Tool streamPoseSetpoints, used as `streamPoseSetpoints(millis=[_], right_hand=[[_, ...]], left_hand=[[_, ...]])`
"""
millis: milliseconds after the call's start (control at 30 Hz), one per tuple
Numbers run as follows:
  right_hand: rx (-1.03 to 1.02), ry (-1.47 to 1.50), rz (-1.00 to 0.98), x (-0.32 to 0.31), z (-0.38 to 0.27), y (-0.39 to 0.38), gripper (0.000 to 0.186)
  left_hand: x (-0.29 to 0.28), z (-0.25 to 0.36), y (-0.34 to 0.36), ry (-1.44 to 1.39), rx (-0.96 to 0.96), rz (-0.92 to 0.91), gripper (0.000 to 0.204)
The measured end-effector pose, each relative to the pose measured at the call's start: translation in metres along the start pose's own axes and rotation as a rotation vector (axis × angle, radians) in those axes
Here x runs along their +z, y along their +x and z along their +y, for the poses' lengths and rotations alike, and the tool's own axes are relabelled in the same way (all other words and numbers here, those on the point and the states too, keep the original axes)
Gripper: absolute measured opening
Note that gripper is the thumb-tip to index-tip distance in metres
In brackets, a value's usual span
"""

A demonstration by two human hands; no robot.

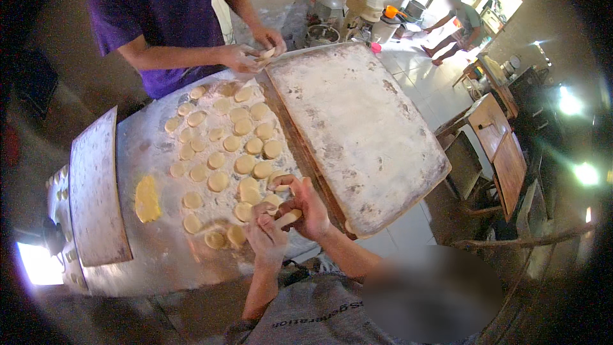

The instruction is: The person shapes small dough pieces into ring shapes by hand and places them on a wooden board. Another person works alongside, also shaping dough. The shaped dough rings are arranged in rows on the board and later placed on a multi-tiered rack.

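Over the near side of the floured table, my left hand (265, 237) is closed on a small pale piece of dough (288, 218). The dough sticks out toward my right palm and looks elongated. My right hand (310, 209) is curled around its other side, thumb and fingers bent; its exact contact is partly hidden. Beyond my fingers, many flat round dough pieces (244, 164) lie spread on flour. A dough disc (278, 182) lies right by my right fingertips. Across the table, a co-worker's hands (258, 54) hold another piece of dough.
A large flour-dusted board (364, 134) lies to the right, and another board (99, 191) at the left. A yellow slab (148, 199) of soft-looking material sits on the table. A co-worker in purple (159, 19) stands opposite. Another person (463, 22) is by the bright doorway.
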State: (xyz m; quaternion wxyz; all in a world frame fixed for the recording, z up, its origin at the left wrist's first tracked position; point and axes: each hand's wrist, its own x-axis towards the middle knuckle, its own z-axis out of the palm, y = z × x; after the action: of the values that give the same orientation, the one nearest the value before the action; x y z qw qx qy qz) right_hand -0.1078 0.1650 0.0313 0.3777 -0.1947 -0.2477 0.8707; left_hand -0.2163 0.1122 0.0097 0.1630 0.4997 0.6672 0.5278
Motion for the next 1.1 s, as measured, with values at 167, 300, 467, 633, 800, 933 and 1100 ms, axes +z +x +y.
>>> streamPoseSetpoints(millis=[167,300,467,633,800,933,1100], right_hand=[[-0.111,-0.634,-0.086,-0.065,-0.039,-0.027,0.035],[-0.302,-0.712,-0.074,-0.071,-0.081,-0.06,0.045],[-0.21,-0.32,-0.389,-0.117,-0.101,-0.074,0.053],[-0.123,-0.218,-0.329,-0.146,-0.125,-0.098,0.056],[-0.078,-1.049,0.225,-0.126,-0.129,-0.1,0.068],[0.014,-1.744,0.325,-0.15,-0.132,-0.104,0.076],[0.209,-1.988,0.272,-0.132,-0.122,-0.107,0.09]], left_hand=[[0.061,0.038,-0.022,-0.06,-0.042,0.008,0.03],[0.104,0.055,-0.032,0.088,0.123,-0.052,0.025],[0.132,0.103,-0.039,-0.013,-0.02,-0.16,0.03],[0.135,0.125,-0.047,-0.156,-0.228,-0.303,0.023],[0.16,0.084,-0.063,0.302,0.087,-0.261,0.038],[0.143,0.074,-0.057,0.503,-0.276,-0.434,0.059],[0.134,0.084,-0.068,0.531,-0.271,-0.543,0.071]])
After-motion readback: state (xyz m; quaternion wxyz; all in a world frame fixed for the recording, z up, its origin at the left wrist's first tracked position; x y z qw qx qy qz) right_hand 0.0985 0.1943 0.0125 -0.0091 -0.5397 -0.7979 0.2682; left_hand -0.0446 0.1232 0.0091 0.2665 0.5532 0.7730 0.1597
